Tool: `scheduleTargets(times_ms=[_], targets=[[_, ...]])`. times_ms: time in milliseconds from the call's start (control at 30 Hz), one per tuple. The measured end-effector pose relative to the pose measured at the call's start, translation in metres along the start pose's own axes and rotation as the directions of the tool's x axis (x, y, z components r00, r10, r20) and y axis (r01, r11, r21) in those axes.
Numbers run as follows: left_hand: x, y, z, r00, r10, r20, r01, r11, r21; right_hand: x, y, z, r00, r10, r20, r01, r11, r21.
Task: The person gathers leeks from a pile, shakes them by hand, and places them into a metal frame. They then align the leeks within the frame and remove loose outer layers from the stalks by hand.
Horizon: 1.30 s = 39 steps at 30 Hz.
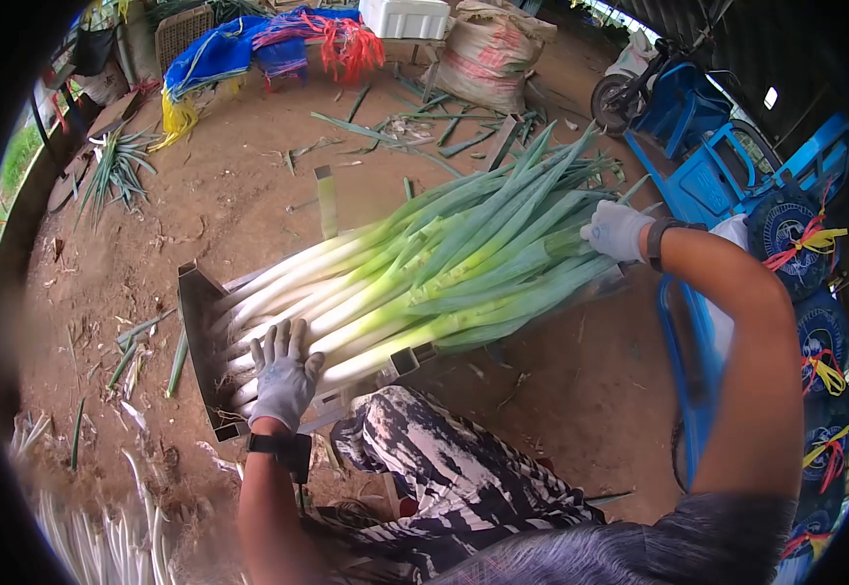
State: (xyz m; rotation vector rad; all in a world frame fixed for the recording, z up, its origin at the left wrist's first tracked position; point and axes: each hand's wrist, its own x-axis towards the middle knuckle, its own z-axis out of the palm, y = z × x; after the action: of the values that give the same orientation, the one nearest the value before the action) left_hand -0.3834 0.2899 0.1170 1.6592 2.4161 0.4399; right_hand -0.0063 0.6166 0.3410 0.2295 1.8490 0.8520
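A thick pile of long green onions (366, 292) lies across a low metal rack, white root ends to the left and green leaves to the right. The root ends sit against the rack's upright end plate (202, 341). My left hand (286, 375), in a grey glove, rests with fingers spread on the white stalks near that plate. At the far right of the pile, my right hand (617, 231), also gloved, is closed at the leaf tips; its fingers are partly hidden. A metal post (326, 202) stands at the far side of the rack.
Loose green onions (117, 541) lie at lower left, with a leafy clump (117, 171) at upper left. Blue, red and yellow ties (278, 44) hang at the back beside a white box (405, 18) and a stuffed sack (491, 54). A blue three-wheeler (707, 185) stands right.
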Motion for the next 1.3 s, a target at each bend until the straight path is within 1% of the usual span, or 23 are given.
scheduleTargets(times_ms=[100,133,233,300,367,400,433,467,500,567,633,667,733,800,867,933,967,1000,1033,1067,1100,1167,1300], targets=[[0.0,0.003,0.002,1.0,0.003,0.005,-0.003,1.0,-0.014,-0.002,0.004,-0.011,0.993,0.114,0.025,-0.115,0.992,0.045],[-0.001,0.003,0.002,1.0,0.003,0.004,-0.003,1.0,-0.02,0.0,0.01,-0.006,0.977,0.164,0.137,-0.156,0.986,-0.065],[-0.005,0.003,-0.002,1.0,-0.023,0.02,0.023,0.999,-0.032,0.003,0.082,0.132,0.802,0.506,0.317,-0.52,0.853,-0.048],[0.0,0.007,-0.007,0.999,-0.012,0.035,0.013,1.0,-0.024,-0.071,0.106,0.124,0.653,0.65,0.389,-0.657,0.741,-0.135],[0.002,0.001,-0.001,0.999,0.002,0.034,-0.002,1.0,-0.008,-0.105,0.14,0.142,0.61,0.754,0.244,-0.759,0.644,-0.092],[0.002,-0.003,0.003,1.0,0.008,0.028,-0.008,1.0,0.002,-0.115,0.144,0.114,0.482,0.852,0.205,-0.874,0.483,0.05],[0.0,-0.005,0.004,1.0,0.011,0.025,-0.011,1.0,0.011,-0.11,0.152,0.094,0.281,0.919,0.277,-0.923,0.179,0.34],[0.001,-0.003,-0.002,0.998,-0.006,0.058,0.007,1.0,-0.019,-0.106,0.16,0.072,0.065,0.94,0.335,-0.804,-0.15,0.575],[0.003,-0.005,0.0,0.997,0.0,0.072,0.0,1.0,0.003,-0.091,0.151,0.064,0.231,0.972,0.049,-0.849,0.177,0.498],[-0.001,-0.011,0.005,0.998,-0.002,0.058,0.004,1.0,-0.03,-0.037,0.143,0.029,0.371,0.9,-0.229,-0.717,0.434,0.545],[-0.003,-0.007,0.003,0.997,-0.013,0.08,0.016,0.999,-0.038,0.023,0.095,-0.03,0.459,0.735,-0.499,-0.345,0.665,0.662],[-0.005,-0.003,-0.002,0.996,-0.023,0.087,0.027,0.999,-0.045,0.045,0.064,-0.067,0.551,0.637,-0.538,-0.157,0.713,0.683],[-0.007,-0.001,0.001,0.999,0.001,0.051,0.001,0.999,-0.042,0.071,-0.005,-0.136,0.65,0.448,-0.614,0.204,0.675,0.709],[-0.009,-0.002,0.003,0.999,0.017,0.03,-0.015,0.997,-0.071,0.128,-0.066,-0.144,0.662,0.216,-0.718,0.397,0.711,0.58],[-0.005,-0.005,-0.002,1.0,0.015,0.019,-0.013,0.996,-0.092,0.11,-0.115,-0.171,0.729,0.232,-0.644,0.195,0.831,0.52],[-0.002,-0.004,-0.005,1.0,0.01,0.004,-0.009,0.995,-0.102,0.107,-0.103,-0.169,0.716,0.215,-0.665,0.299,0.766,0.569],[-0.001,-0.007,-0.009,0.997,-0.049,-0.066,0.011,0.873,-0.487,0.103,-0.097,-0.167,0.71,0.209,-0.672,0.346,0.728,0.592],[0.0,-0.014,-0.014,0.986,-0.125,-0.106,-0.008,0.61,-0.792,0.098,-0.093,-0.166,0.71,0.223,-0.668,0.343,0.719,0.605],[0.004,-0.021,-0.021,0.971,-0.208,-0.118,-0.063,0.254,-0.965,0.093,-0.09,-0.164,0.684,0.256,-0.683,0.365,0.691,0.624],[0.0,-0.015,-0.056,0.927,-0.374,-0.041,-0.082,-0.096,-0.992,0.089,-0.089,-0.161,0.653,0.287,-0.7,0.393,0.662,0.638],[-0.01,-0.007,-0.085,0.888,-0.423,-0.181,-0.258,-0.134,-0.957,0.084,-0.091,-0.16,0.62,0.317,-0.718,0.427,0.631,0.648],[-0.022,-0.005,-0.113,0.861,-0.424,-0.279,-0.431,-0.32,-0.843,0.066,-0.1,-0.162,0.54,0.355,-0.763,0.467,0.628,0.623],[-0.061,0.007,-0.154,0.807,-0.505,-0.307,-0.47,-0.233,-0.851,0.023,-0.114,-0.177,0.503,0.364,-0.784,0.575,0.537,0.618]])
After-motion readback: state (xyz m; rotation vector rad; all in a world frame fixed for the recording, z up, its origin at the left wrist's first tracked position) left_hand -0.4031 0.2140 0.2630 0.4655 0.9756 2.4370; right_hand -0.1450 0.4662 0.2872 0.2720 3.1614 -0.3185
